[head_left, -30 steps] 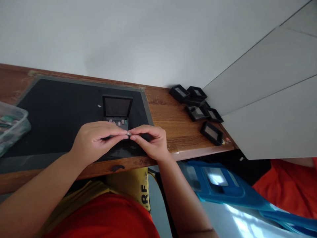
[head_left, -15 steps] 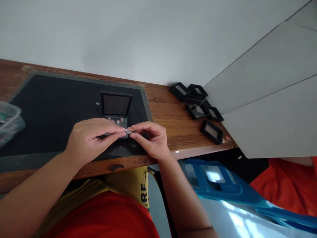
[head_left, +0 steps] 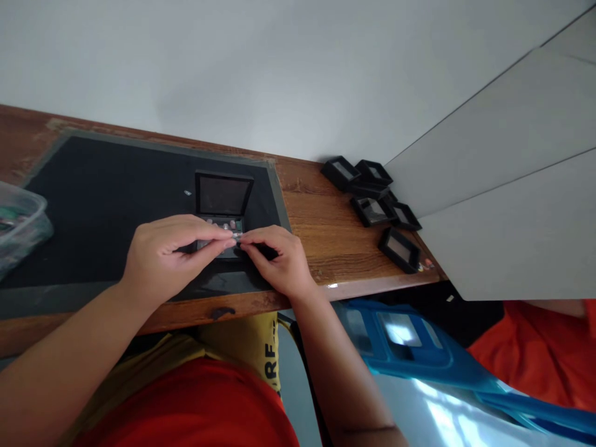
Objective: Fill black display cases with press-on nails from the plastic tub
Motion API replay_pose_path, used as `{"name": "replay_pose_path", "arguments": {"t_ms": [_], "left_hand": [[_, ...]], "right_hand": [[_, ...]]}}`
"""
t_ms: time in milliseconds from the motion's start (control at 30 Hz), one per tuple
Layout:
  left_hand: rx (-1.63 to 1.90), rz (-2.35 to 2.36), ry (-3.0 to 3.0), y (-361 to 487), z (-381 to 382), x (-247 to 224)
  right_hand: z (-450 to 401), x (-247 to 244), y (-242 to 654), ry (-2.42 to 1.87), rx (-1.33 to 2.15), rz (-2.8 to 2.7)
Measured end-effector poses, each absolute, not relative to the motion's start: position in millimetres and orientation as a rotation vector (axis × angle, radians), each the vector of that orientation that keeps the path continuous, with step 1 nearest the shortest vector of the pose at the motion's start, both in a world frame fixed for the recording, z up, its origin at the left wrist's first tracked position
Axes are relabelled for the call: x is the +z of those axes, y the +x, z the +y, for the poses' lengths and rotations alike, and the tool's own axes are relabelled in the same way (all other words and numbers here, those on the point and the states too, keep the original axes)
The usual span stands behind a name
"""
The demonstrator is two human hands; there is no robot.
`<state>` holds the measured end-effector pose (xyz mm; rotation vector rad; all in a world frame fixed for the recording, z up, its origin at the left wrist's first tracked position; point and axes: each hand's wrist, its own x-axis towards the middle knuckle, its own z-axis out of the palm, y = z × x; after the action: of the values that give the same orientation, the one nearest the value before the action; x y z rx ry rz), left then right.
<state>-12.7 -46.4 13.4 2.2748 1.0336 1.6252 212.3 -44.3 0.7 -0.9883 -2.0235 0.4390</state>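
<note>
Over the front of a small black display case [head_left: 223, 195], whose lid stands raised, my two hands meet. A small clear, shiny piece [head_left: 237, 236] is pinched between their fingertips; its exact kind is too small to make out. My left hand [head_left: 170, 257] closes on it with thumb and forefinger from the left. From the right, my right hand [head_left: 282, 257] pinches it the same way. Inside the case, several small pink, clear and green stones [head_left: 232, 225] sit in rows, partly hidden by my fingers.
The case rests on a black mat [head_left: 121, 180] on a wooden table [head_left: 316, 217]. A clear plastic tub [head_left: 35, 214] of colourful pieces stands at left. One small clear bit [head_left: 187, 192] lies on the mat. Several black cases [head_left: 399, 249] lie at right, near a blue chair [head_left: 410, 341] and another person's orange sleeve [head_left: 540, 354].
Both hands have lowered the clear piece slightly toward the case's compartments, and it shows less between the fingertips. The whole view has shifted a little.
</note>
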Motion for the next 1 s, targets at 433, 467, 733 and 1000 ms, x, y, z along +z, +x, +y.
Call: {"name": "replay_pose_path", "arguments": {"t_ms": [433,467,733,1000], "left_hand": [[1.557,1.166,1.994,-11.8,-51.3,13.9],[1.548,1.160,2.021,-12.1,-51.0,14.1],[1.495,1.029,2.261,-11.3,-48.2,13.7],[1.484,1.002,2.318,-11.3,-48.0,11.7]], "right_hand": [[-44.0,5.0,209.9,-0.945,0.391,-2.100],[-44.4,6.2,209.5,-0.913,0.402,-2.069],[-44.7,7.0,206.3,-0.775,0.418,-1.940],[-47.9,8.1,205.4,-0.776,0.422,-1.934]]}}
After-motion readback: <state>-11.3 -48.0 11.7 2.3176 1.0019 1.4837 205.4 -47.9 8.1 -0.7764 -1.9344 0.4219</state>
